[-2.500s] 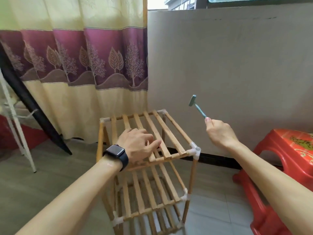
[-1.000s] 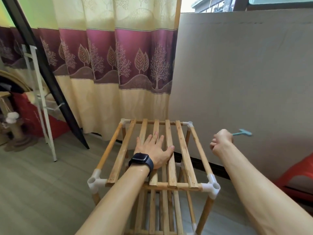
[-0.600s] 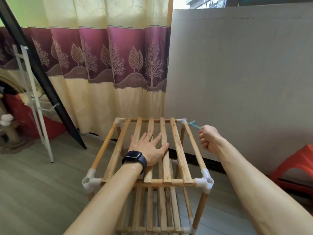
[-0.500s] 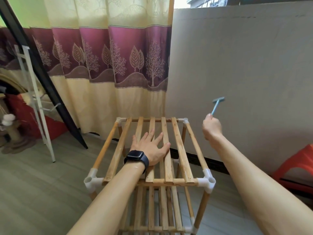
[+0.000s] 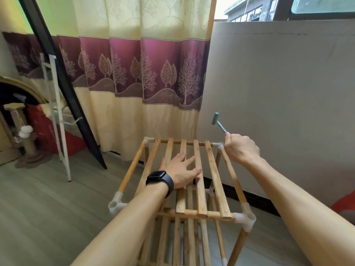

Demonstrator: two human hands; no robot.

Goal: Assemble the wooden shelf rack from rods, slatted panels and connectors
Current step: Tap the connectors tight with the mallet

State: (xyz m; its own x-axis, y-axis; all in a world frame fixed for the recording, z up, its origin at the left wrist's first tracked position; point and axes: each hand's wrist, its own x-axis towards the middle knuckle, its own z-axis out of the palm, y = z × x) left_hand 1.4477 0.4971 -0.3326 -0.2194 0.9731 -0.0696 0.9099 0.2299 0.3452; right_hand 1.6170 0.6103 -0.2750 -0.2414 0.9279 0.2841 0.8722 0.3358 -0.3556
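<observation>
The wooden shelf rack (image 5: 215, 181) stands upright on the floor, with slatted panels on several levels and white plastic connectors at the corners. My left hand (image 5: 180, 173) lies flat, fingers spread, on the top slatted panel. My right hand (image 5: 240, 148) grips the handle of a small teal hammer (image 5: 218, 122), raised just above the far right connector (image 5: 218, 145). The near right connector (image 5: 245, 219) and near left connector (image 5: 115, 203) have open sockets facing up.
A patterned curtain (image 5: 134, 73) hangs behind the rack and a pale wall (image 5: 278, 93) runs along the right. A black beam (image 5: 63, 83) and a white metal stand (image 5: 55, 116) lean at the left. A red stool's edge (image 5: 343, 204) shows at far right.
My right hand has swung the hammer down and up by the far right connector; its head now tilts left over that corner. My left hand stays flat on the top panel.
</observation>
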